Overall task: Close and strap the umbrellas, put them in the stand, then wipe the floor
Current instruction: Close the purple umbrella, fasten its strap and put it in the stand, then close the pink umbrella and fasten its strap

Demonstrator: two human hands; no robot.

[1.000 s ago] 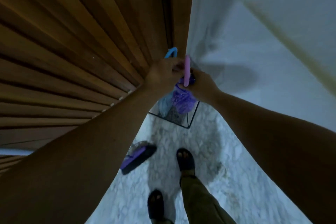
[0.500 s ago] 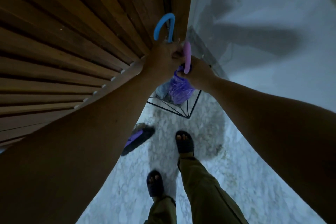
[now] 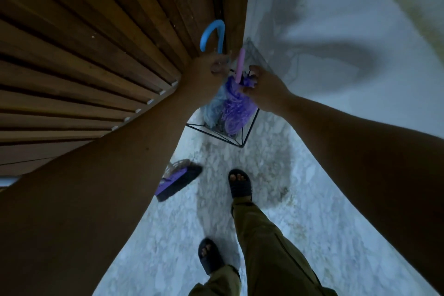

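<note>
1. Slatted wood wall [image 3: 96, 60] fills the left side.
2. Brush [image 3: 177, 181] lies on the floor [image 3: 312, 211] by the wall's foot, well short of the stand.
3. Left hand [image 3: 206, 71]: fingers curled around the blue umbrella [image 3: 212, 108] just under its hooked blue handle [image 3: 213, 33].
4. Purple umbrella [image 3: 236, 108] stands beside the blue one; its pink handle [image 3: 240, 65] rises between the hands.
5. Both umbrellas are folded and upright inside the black wire stand [image 3: 249, 127], set in the corner.
6. Right hand [image 3: 266, 89]: fingers loosely curled at the purple top; actual grip cannot be told.
7. Two sandalled feet stand on the floor below the stand.
</note>
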